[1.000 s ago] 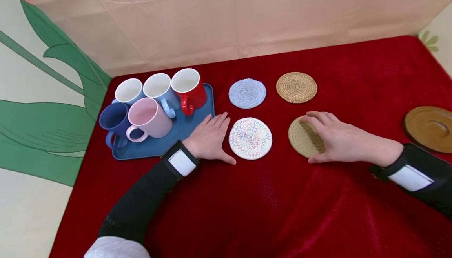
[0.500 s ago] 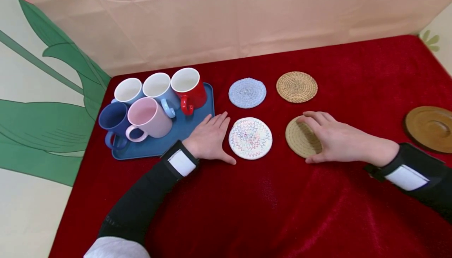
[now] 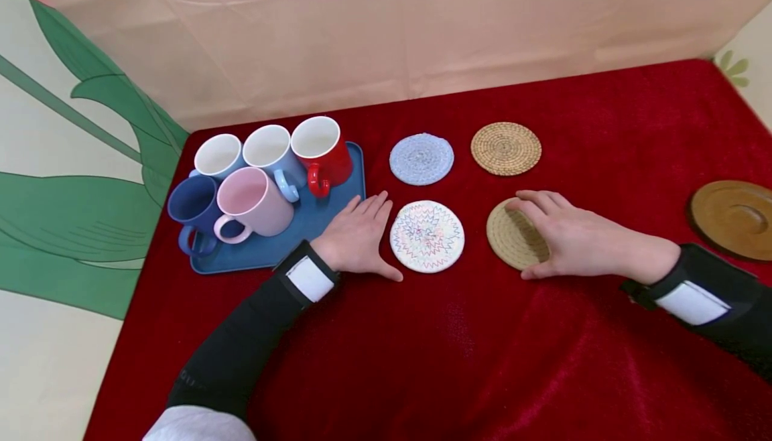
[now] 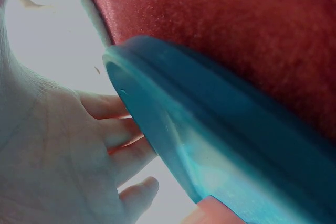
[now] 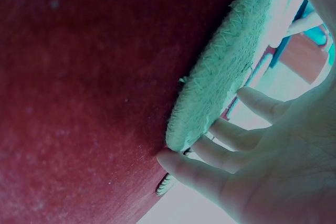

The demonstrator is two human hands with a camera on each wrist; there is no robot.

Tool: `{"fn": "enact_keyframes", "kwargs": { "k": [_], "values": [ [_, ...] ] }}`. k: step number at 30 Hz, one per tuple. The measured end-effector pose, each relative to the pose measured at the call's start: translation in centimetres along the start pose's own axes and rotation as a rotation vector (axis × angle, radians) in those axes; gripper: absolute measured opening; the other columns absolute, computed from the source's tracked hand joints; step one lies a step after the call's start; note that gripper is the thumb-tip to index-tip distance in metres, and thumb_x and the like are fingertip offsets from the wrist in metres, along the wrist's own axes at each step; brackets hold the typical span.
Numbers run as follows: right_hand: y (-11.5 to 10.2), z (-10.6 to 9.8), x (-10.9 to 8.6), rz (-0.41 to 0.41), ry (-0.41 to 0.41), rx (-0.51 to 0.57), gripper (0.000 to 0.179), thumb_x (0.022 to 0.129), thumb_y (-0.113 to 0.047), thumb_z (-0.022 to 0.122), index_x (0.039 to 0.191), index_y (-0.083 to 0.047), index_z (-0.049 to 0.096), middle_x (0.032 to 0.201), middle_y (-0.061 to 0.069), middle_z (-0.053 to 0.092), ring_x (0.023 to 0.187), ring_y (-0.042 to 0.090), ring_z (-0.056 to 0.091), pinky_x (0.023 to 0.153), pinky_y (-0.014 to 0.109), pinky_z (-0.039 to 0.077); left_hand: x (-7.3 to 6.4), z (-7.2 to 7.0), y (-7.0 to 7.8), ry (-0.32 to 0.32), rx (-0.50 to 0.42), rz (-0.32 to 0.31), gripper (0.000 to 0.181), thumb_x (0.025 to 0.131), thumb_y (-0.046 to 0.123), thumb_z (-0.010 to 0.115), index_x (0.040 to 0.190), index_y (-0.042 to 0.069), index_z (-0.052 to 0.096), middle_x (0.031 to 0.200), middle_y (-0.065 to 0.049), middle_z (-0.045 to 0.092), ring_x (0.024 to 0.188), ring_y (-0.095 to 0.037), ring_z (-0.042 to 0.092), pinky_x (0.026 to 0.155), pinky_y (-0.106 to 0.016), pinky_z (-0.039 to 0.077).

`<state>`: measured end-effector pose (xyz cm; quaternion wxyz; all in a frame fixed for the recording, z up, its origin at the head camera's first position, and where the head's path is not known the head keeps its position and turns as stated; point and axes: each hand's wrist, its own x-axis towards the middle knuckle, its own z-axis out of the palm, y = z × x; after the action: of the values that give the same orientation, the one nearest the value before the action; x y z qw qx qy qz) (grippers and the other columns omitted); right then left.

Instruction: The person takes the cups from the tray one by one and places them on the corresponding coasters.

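In the head view my left hand (image 3: 356,236) lies with fingers straight and thumb spread, between the blue tray (image 3: 259,257) and a round white zigzag-stitched coaster (image 3: 427,236). It covers the tray's near right corner. The left wrist view shows the tray's raised rim (image 4: 173,98) passing in front of the fingertips. My right hand (image 3: 567,236) holds a round tan woven coaster (image 3: 509,230) by its edges, fingers at the far side and thumb at the near side. The right wrist view shows the fingertips (image 5: 173,161) along the rim of this coaster (image 5: 220,72).
A dark blue mug (image 3: 194,203), a pink mug (image 3: 253,206), a red mug (image 3: 326,159) and two light blue mugs (image 3: 271,149) stand on the tray. Behind lie a pale blue coaster (image 3: 421,159) and a brown coiled coaster (image 3: 506,149). A wooden disc (image 3: 724,220) is at right.
From the first frame to the second, my right hand shifts slightly left together with the tan coaster. It then stays still. My left hand holds its place throughout.
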<state>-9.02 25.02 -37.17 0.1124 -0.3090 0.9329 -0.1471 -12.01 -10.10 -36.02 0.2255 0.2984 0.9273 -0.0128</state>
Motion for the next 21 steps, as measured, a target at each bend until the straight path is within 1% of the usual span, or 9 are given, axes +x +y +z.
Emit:
{"fn": "enact_keyframes", "kwargs": {
  "k": [3, 7, 10, 13, 15, 18, 21],
  "values": [
    [0.1, -0.1, -0.1, 0.010, -0.006, 0.015, 0.106, 0.069, -0.047, 0.093, 0.148, -0.003, 0.038, 0.150, 0.029, 0.037, 0.135, 0.046, 0.037, 0.097, 0.061, 0.048, 0.0, 0.0, 0.0, -0.002, -0.004, 0.001, 0.122, 0.076, 0.071, 0.074, 0.161, 0.001, 0.021, 0.168, -0.016, 0.020, 0.153, -0.033, 0.021, 0.125, -0.048, 0.010],
    [0.5, -0.6, -0.5, 0.069, -0.011, 0.052, 0.107, 0.071, -0.058, 0.088, 0.150, -0.005, 0.038, 0.155, 0.028, 0.032, 0.140, 0.047, 0.033, 0.101, 0.064, 0.044, 0.0, 0.0, -0.1, -0.003, -0.009, 0.004, 0.122, 0.076, 0.070, 0.074, 0.161, 0.002, 0.021, 0.168, -0.016, 0.020, 0.153, -0.033, 0.021, 0.125, -0.049, 0.010],
    [1.3, -1.3, -1.2, 0.118, 0.023, 0.064, 0.102, 0.075, -0.057, 0.086, 0.149, -0.005, 0.040, 0.156, 0.026, 0.032, 0.141, 0.046, 0.034, 0.099, 0.066, 0.044, 0.0, 0.0, 0.0, -0.001, -0.008, 0.005, 0.122, 0.076, 0.070, 0.074, 0.161, 0.002, 0.021, 0.168, -0.016, 0.020, 0.153, -0.033, 0.021, 0.125, -0.049, 0.010],
    [2.9, -2.1, -2.1, 0.147, 0.095, 0.058, 0.095, 0.078, -0.047, 0.087, 0.148, -0.003, 0.042, 0.155, 0.026, 0.035, 0.139, 0.046, 0.036, 0.096, 0.067, 0.044, 0.1, 0.0, 0.0, -0.003, -0.009, 0.005, 0.121, 0.076, 0.070, 0.074, 0.161, 0.002, 0.021, 0.168, -0.016, 0.020, 0.153, -0.033, 0.021, 0.125, -0.049, 0.010],
    [4.2, -2.7, -2.7, 0.185, 0.136, 0.044, 0.092, 0.079, -0.040, 0.088, 0.147, -0.001, 0.042, 0.153, 0.027, 0.036, 0.137, 0.048, 0.037, 0.095, 0.068, 0.043, 0.1, 0.0, 0.0, -0.006, -0.008, 0.004, 0.121, 0.076, 0.070, 0.074, 0.161, 0.002, 0.021, 0.168, -0.015, 0.020, 0.153, -0.033, 0.021, 0.125, -0.049, 0.010],
    [6.3, -3.7, -4.0, 0.265, 0.163, 0.028, 0.089, 0.083, -0.036, 0.085, 0.148, 0.003, 0.038, 0.153, 0.031, 0.033, 0.137, 0.051, 0.034, 0.096, 0.071, 0.039, 0.1, 0.0, 0.0, -0.009, -0.008, 0.001, 0.122, 0.076, 0.070, 0.074, 0.161, 0.002, 0.020, 0.168, -0.015, 0.019, 0.154, -0.032, 0.021, 0.125, -0.048, 0.010],
    [8.3, -4.5, -5.6, 0.360, 0.175, -0.011, 0.088, 0.089, -0.037, 0.078, 0.151, 0.005, 0.032, 0.155, 0.033, 0.027, 0.138, 0.054, 0.029, 0.096, 0.075, 0.035, 0.0, 0.0, 0.0, -0.010, -0.006, -0.002, 0.122, 0.076, 0.071, 0.074, 0.161, 0.002, 0.020, 0.168, -0.015, 0.019, 0.154, -0.032, 0.021, 0.125, -0.048, 0.010]
  ]
}}
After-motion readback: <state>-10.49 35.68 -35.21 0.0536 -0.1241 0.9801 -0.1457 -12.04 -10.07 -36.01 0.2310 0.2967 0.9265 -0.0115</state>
